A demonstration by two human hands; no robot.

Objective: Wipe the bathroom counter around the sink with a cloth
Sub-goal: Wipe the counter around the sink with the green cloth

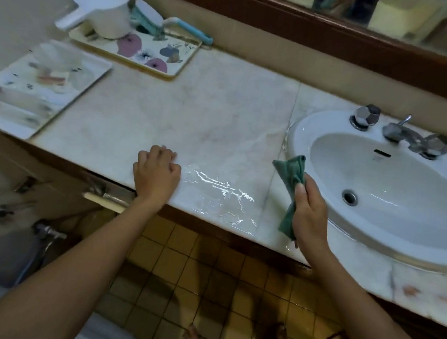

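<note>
We hold the green cloth [291, 190] bunched in our right hand [310, 216], fingers wrapped shut around its middle so that one end sticks up and away from us and the other hangs down over the front edge. It hovers above the marble counter [221, 121], just beside the left rim of the white sink [299, 138], and we cannot tell whether any of it touches the stone. The puddle [220, 193] we judge to be the next target lies to the left of the cloth, between our two hands, stretching along the counter's front edge. Our left hand [156, 174] rests on the counter with fingers curled under, gripping nothing, its knuckles right at the puddle's left margin. The right hand is the one to sweep leftward.
</note>
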